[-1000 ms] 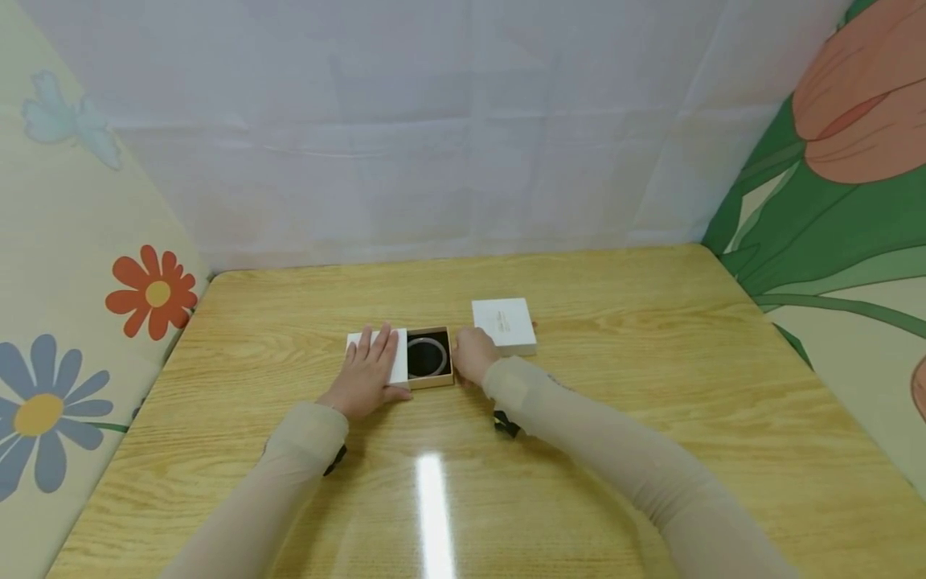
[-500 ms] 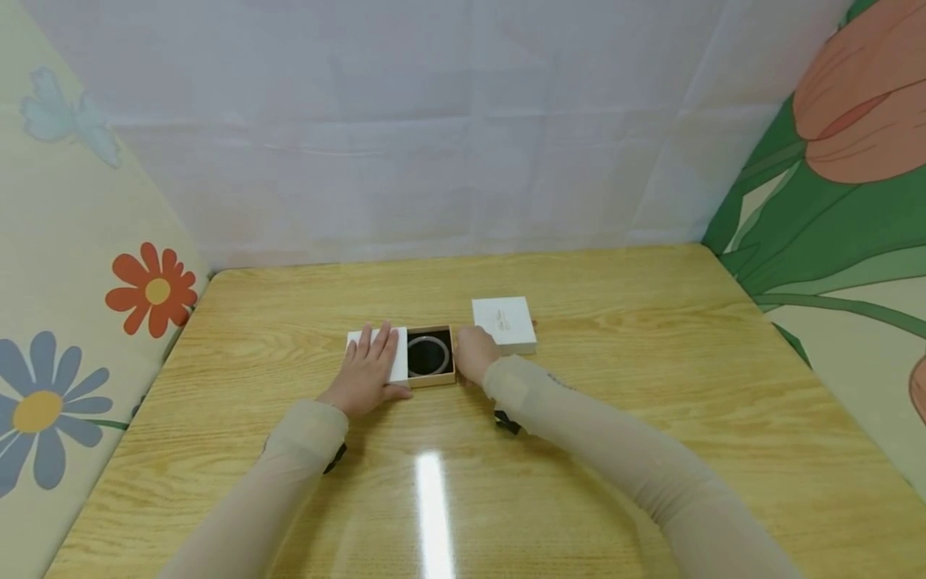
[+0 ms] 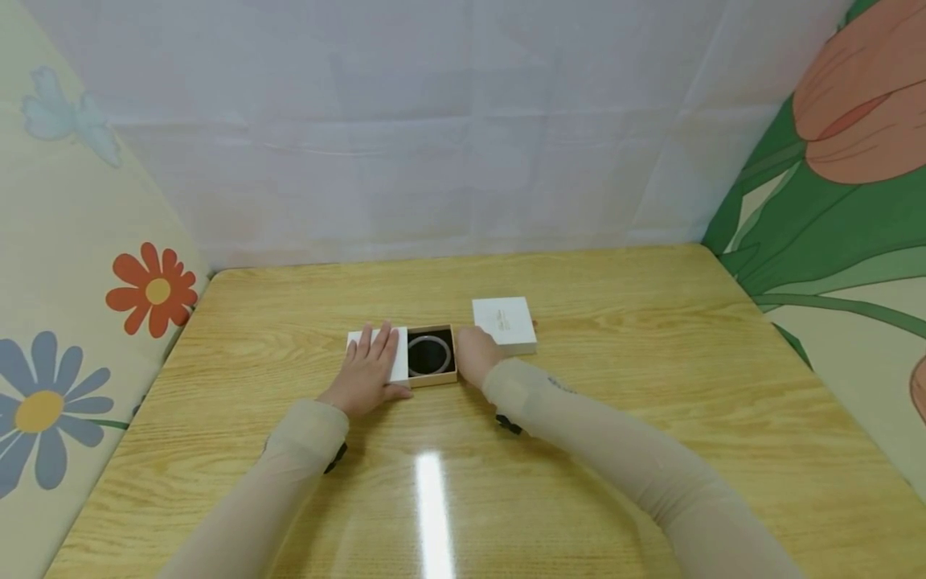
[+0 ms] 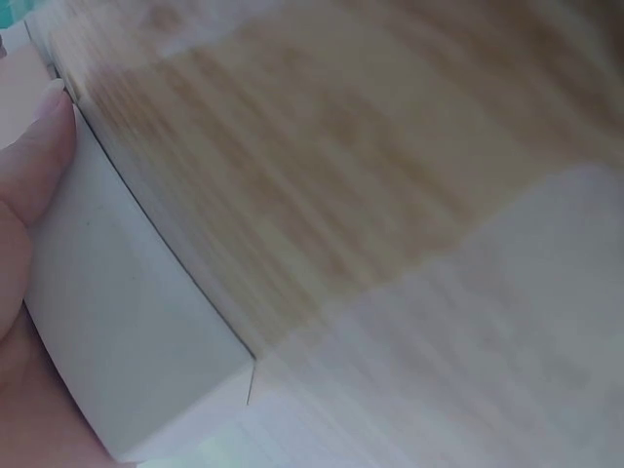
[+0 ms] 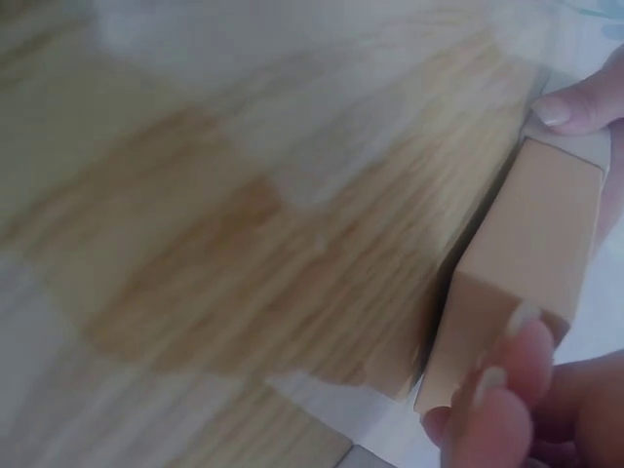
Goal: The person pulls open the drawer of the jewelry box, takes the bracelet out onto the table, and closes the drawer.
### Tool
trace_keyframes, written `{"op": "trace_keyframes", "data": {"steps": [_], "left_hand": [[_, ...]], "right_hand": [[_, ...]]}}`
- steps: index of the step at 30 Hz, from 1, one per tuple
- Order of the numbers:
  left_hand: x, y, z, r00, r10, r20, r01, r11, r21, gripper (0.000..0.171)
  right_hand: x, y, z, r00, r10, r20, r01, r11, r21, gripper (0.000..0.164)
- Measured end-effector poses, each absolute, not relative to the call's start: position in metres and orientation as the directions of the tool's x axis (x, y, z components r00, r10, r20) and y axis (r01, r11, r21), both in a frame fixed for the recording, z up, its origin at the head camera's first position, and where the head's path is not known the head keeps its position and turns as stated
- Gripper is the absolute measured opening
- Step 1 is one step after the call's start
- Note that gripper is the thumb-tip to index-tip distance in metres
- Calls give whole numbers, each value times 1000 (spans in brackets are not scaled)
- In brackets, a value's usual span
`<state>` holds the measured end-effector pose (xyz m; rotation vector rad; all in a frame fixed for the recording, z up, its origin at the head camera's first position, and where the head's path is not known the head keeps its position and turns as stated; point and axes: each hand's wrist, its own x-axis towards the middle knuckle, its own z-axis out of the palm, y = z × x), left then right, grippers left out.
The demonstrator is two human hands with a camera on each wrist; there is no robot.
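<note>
A white box sleeve (image 3: 399,358) lies on the table with its tan drawer (image 3: 434,380) partly out on the right. In the drawer, on black lining, rests a pale, see-through bangle (image 3: 447,356). My left hand (image 3: 362,374) lies on the sleeve, fingers straight and spread over the top. Its thumb (image 4: 44,156) runs along the sleeve's near side in the left wrist view. My right hand (image 3: 477,356) pinches the drawer's right end with curled fingers. In the right wrist view, its fingertips (image 5: 526,327) touch the drawer's end wall; the exact grip is partly hidden.
A second white box (image 3: 504,323) with gold lettering stands just behind my right hand, a small reddish bit (image 3: 535,324) at its right side. The wooden table (image 3: 615,362) reaches back to a pale cloth backdrop (image 3: 405,161). Flower-print panels (image 3: 65,241) flank it.
The drawer has slid slightly to the right out of the sleeve, together with my right hand. My left hand and the second box have stayed in place.
</note>
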<state>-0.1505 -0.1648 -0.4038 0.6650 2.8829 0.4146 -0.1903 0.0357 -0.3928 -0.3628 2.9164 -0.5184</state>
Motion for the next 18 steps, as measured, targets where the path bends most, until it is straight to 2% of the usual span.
{"op": "trace_keyframes", "data": {"steps": [18], "left_hand": [[-151, -166, -407, -893, 445, -73, 409, 867, 287, 92]], "right_hand": [[-182, 43, -393, -931, -363, -18, -345, 897, -277, 21]]}}
